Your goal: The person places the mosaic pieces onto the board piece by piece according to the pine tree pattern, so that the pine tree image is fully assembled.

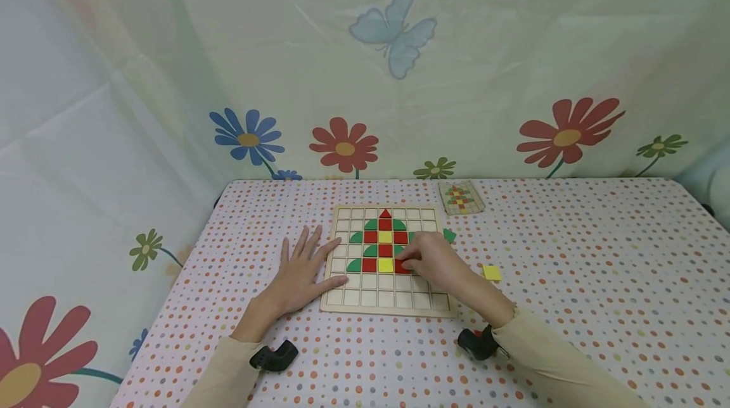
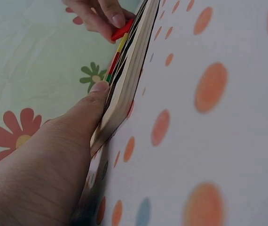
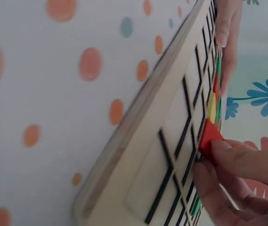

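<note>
A wooden grid board [image 1: 377, 299] lies on the table, bearing red and yellow squares and green quarter-round tiles below a red triangle [image 1: 385, 213]. My right hand [image 1: 436, 259] pinches a red square tile [image 3: 210, 140] between thumb and fingers. That tile is tilted at a cell just right of a yellow square [image 1: 386, 265]. Fingers spread, my left hand [image 1: 299, 276] rests at the board's left edge, its thumb [image 2: 99, 87] on the rim. Part of the tile pattern's right side is hidden behind my right hand.
Beyond the board's back right corner lies a small pattern card [image 1: 461, 199] with a similar picture. A loose green tile [image 1: 450, 235] and a yellow square tile [image 1: 492, 273] are to the right. The dotted tablecloth [image 1: 593, 256] meets a flowered curtain [image 1: 479, 78] at the back.
</note>
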